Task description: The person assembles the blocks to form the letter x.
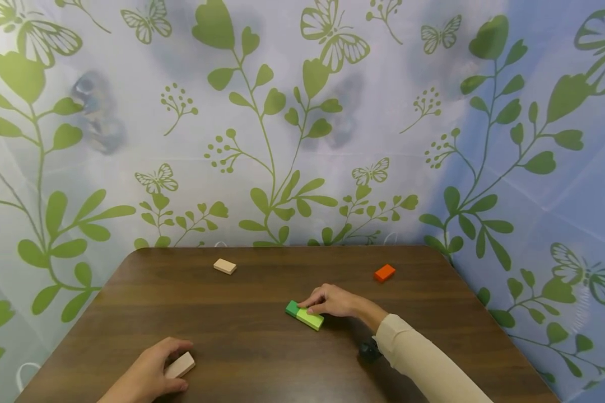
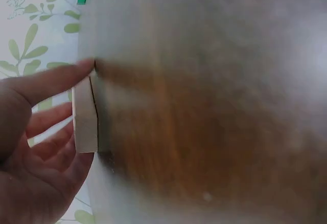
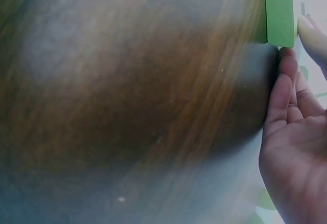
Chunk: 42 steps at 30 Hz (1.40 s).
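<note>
On the brown table, my left hand point(image 1: 153, 369) holds a beige block point(image 1: 180, 365) between thumb and fingers. In the left wrist view the thumb point(image 2: 61, 81) meets one end of this beige block point(image 2: 85, 119), and the fingers lie behind its other end. Near the table's middle, a dark green block point(image 1: 292, 308) and a light green block point(image 1: 311, 319) lie end to end. My right hand point(image 1: 335, 301) pinches the light green block, index fingertip by the join; its grip is partly hidden. The right wrist view shows the light green block point(image 3: 280, 17) beside the fingers point(image 3: 280, 96).
Another beige block point(image 1: 224, 266) lies toward the table's back left, and an orange block point(image 1: 385, 273) toward the back right. A black device point(image 1: 369, 351) sits under the right wrist. A curtain point(image 1: 292, 140) with green leaves and butterflies hangs behind the brown table point(image 1: 262, 372).
</note>
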### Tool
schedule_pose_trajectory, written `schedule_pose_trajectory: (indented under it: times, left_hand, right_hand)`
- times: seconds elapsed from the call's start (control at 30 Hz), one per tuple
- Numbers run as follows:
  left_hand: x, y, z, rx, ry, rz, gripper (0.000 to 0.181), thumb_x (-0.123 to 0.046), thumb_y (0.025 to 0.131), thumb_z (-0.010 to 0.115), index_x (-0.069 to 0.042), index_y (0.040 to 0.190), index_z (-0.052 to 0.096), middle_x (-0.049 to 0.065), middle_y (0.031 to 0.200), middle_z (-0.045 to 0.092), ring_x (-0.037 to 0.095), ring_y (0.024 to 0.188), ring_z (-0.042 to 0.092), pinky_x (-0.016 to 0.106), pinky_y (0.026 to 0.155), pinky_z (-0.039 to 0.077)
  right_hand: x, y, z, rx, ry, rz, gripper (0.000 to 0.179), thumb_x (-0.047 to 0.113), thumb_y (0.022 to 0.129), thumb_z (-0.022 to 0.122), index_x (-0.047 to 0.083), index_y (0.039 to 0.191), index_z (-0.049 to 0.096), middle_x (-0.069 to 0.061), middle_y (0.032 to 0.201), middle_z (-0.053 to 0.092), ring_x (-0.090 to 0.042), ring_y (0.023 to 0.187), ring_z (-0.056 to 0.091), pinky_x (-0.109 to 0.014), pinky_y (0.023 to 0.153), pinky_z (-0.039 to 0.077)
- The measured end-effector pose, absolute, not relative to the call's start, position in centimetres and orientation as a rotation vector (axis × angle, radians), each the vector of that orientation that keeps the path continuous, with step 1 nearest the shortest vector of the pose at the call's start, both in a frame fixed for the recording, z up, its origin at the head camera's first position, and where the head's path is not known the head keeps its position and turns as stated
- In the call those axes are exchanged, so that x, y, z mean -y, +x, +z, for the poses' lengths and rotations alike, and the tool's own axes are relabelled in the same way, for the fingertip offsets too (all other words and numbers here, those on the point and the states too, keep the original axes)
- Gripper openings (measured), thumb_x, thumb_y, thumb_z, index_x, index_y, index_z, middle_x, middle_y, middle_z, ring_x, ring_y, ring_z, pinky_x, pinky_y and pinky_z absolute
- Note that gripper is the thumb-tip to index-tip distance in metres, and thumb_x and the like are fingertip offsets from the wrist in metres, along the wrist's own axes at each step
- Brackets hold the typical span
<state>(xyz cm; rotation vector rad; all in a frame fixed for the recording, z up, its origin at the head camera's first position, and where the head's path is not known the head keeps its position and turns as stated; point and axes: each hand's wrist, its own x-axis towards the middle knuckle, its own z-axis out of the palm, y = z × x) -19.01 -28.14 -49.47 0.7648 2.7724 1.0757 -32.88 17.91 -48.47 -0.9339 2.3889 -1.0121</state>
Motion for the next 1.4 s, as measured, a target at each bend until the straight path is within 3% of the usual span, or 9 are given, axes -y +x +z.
schedule_pose_trajectory:
  times: [0.33, 0.73, 1.4]
  left_hand:
    - [27.8, -18.9, -49.3, -2.802, 0.519, 1.084, 0.036, -0.013, 0.073, 0.093, -0.004, 0.100, 0.070, -0.005, 0.085, 0.064, 0.003, 0.074, 0.054, 0.027, 0.064, 0.049]
    - [27.3, -19.0, -48.3, -2.854, 0.465, 1.113, 0.036, -0.015, 0.073, 0.093, -0.004, 0.102, 0.075, -0.005, 0.090, 0.070, 0.005, 0.077, 0.059, 0.027, 0.066, 0.049]
    - [25.2, -19.8, -46.1, -2.742, 0.465, 1.328, 0.035, -0.014, 0.076, 0.091, 0.000, 0.102, 0.072, 0.001, 0.087, 0.067, 0.010, 0.077, 0.062, 0.028, 0.069, 0.054]
  right_hand:
    - [-17.8, -32.9, -49.2, -2.368, -0.854, -1.051, 0.028, 0.016, 0.100, 0.071, 0.019, 0.127, 0.076, 0.009, 0.113, 0.069, -0.011, 0.101, 0.059, -0.032, 0.083, 0.047]
    - [-17.7, -32.9, -48.4, -2.339, -0.850, -1.099, 0.028, 0.012, 0.099, 0.071, 0.012, 0.126, 0.076, 0.003, 0.115, 0.069, -0.016, 0.103, 0.059, -0.032, 0.083, 0.048]
    - [-17.9, -32.9, -48.5, -2.322, -0.838, -1.101, 0.028, 0.012, 0.100, 0.070, 0.015, 0.128, 0.075, 0.006, 0.110, 0.069, -0.016, 0.101, 0.059, -0.033, 0.083, 0.048]
